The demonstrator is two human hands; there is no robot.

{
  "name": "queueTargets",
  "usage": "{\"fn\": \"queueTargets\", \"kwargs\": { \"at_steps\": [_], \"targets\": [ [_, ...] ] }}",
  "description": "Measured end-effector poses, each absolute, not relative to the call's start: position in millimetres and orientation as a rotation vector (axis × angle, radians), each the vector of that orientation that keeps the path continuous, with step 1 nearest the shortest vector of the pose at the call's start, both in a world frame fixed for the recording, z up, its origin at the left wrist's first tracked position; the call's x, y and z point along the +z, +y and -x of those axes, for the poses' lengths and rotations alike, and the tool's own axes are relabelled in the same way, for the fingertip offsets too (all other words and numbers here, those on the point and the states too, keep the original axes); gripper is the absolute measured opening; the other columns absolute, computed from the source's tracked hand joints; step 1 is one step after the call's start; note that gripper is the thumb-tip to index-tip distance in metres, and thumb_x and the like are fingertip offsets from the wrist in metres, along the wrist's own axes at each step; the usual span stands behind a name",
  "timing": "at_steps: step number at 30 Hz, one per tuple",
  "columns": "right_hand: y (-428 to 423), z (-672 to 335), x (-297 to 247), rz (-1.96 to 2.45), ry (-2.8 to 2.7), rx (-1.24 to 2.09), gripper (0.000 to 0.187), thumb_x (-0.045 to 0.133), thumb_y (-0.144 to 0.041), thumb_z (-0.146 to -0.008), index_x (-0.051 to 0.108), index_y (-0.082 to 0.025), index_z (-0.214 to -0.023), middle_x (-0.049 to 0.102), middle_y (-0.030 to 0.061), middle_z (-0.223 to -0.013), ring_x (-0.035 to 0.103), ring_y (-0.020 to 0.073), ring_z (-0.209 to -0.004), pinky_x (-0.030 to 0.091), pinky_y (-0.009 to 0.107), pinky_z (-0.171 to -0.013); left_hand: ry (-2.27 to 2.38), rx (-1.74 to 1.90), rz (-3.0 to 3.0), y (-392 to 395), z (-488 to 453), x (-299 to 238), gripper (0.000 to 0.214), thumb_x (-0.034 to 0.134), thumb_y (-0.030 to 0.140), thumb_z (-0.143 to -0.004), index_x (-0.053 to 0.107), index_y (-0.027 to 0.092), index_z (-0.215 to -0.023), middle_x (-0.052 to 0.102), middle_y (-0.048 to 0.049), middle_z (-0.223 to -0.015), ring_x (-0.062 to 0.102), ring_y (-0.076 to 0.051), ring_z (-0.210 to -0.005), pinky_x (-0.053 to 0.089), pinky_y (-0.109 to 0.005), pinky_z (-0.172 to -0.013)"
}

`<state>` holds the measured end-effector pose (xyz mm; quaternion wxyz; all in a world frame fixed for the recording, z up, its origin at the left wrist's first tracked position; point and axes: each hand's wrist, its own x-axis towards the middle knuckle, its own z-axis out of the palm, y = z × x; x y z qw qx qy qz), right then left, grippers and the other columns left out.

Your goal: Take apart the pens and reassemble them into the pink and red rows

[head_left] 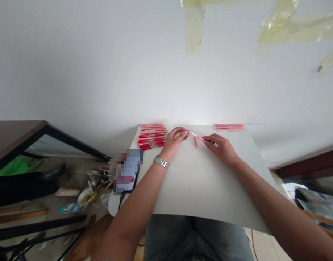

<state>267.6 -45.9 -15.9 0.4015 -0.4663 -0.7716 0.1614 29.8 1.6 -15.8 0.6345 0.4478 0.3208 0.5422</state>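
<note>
Pen (196, 136) pinched between both hands' clenched fingers (184, 133), loose red piece (195, 141) just below them, liable to roll away if knocked.

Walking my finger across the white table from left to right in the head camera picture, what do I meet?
Phone → red pens → left hand → pink piece → right hand → pink pens
</note>
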Motion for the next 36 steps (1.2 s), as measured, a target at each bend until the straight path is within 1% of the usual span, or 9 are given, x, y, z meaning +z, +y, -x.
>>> {"fn": "queueTargets", "kwargs": {
  "at_steps": [4, 10, 13, 19, 23, 27, 36],
  "targets": [
    [-44.6, -269.7, -17.6, 1.162, -1.951, 0.390, 0.027, 0.058, -0.035, -0.102, 0.076, -0.024, -0.119, 0.071, 0.0069, -0.095, 0.064, 0.0176, -0.074, 0.053, 0.033, -0.071, 0.736, 1.243, -1.073, 1.4, -27.8, -15.6, 0.031, 0.086, 0.037, -0.079, 0.071, 0.018, -0.097, 0.075, -0.0061, -0.101, 0.070, -0.016, -0.096, 0.054, -0.037, -0.099],
    [-43.4, -271.6, -18.3, 1.141, -1.917, 0.339, 0.026, 0.059, -0.034, -0.101, 0.076, -0.023, -0.118, 0.069, 0.0069, -0.094, 0.065, 0.0177, -0.077, 0.056, 0.032, -0.072, 0.796, 1.229, -1.201, 4.3, -24.7, -18.0, 0.031, 0.084, 0.039, -0.080, 0.069, 0.018, -0.096, 0.071, -0.0030, -0.095, 0.065, -0.013, -0.082, 0.054, -0.030, -0.085],
    [-43.9, -271.6, -17.2, 1.134, -1.910, 0.340, 0.026, 0.060, -0.034, -0.101, 0.077, -0.024, -0.118, 0.070, 0.0071, -0.096, 0.067, 0.0183, -0.079, 0.057, 0.033, -0.073, 0.807, 1.211, -1.258, 3.9, -23.8, -18.4, 0.029, 0.082, 0.039, -0.082, 0.067, 0.018, -0.096, 0.069, -0.0020, -0.092, 0.063, -0.012, -0.080, 0.053, -0.029, -0.082],
    [-44.9, -271.5, -17.1, 1.135, -1.892, 0.370, 0.027, 0.059, -0.038, -0.101, 0.077, -0.026, -0.119, 0.071, 0.0077, -0.101, 0.070, 0.0208, -0.086, 0.060, 0.036, -0.077, 0.806, 1.164, -1.366, 0.7, -22.5, -19.1, 0.027, 0.079, 0.039, -0.085, 0.068, 0.019, -0.099, 0.068, -0.0033, -0.095, 0.063, -0.013, -0.085, 0.051, -0.028, -0.082],
    [-45.5, -270.3, -16.1, 1.130, -1.899, 0.371, 0.026, 0.060, -0.035, -0.101, 0.077, -0.025, -0.119, 0.071, 0.0075, -0.099, 0.069, 0.0197, -0.082, 0.058, 0.035, -0.075, 0.796, 1.141, -1.383, 0.6, -22.1, -19.0, 0.028, 0.079, 0.039, -0.085, 0.069, 0.018, -0.101, 0.069, -0.0042, -0.097, 0.063, -0.014, -0.087, 0.050, -0.028, -0.085],
    [-46.1, -268.7, -14.1, 1.119, -1.890, 0.380, 0.025, 0.059, -0.033, -0.101, 0.076, -0.025, -0.118, 0.071, 0.0071, -0.100, 0.068, 0.0194, -0.084, 0.058, 0.033, -0.076, 0.805, 1.147, -1.372, 0.7, -22.2, -18.6, 0.029, 0.079, 0.041, -0.085, 0.070, 0.018, -0.101, 0.070, -0.0046, -0.097, 0.064, -0.015, -0.088, 0.050, -0.028, -0.085],
    [-45.5, -268.8, -14.0, 1.150, -1.896, 0.377, 0.026, 0.058, -0.034, -0.102, 0.076, -0.025, -0.118, 0.071, 0.0068, -0.097, 0.066, 0.0192, -0.081, 0.055, 0.034, -0.074, 0.798, 1.145, -1.384, 0.9, -22.6, -18.1, 0.031, 0.079, 0.041, -0.085, 0.070, 0.019, -0.105, 0.072, -0.0064, -0.104, 0.067, -0.017, -0.095, 0.053, -0.029, -0.086]
  ]
}}
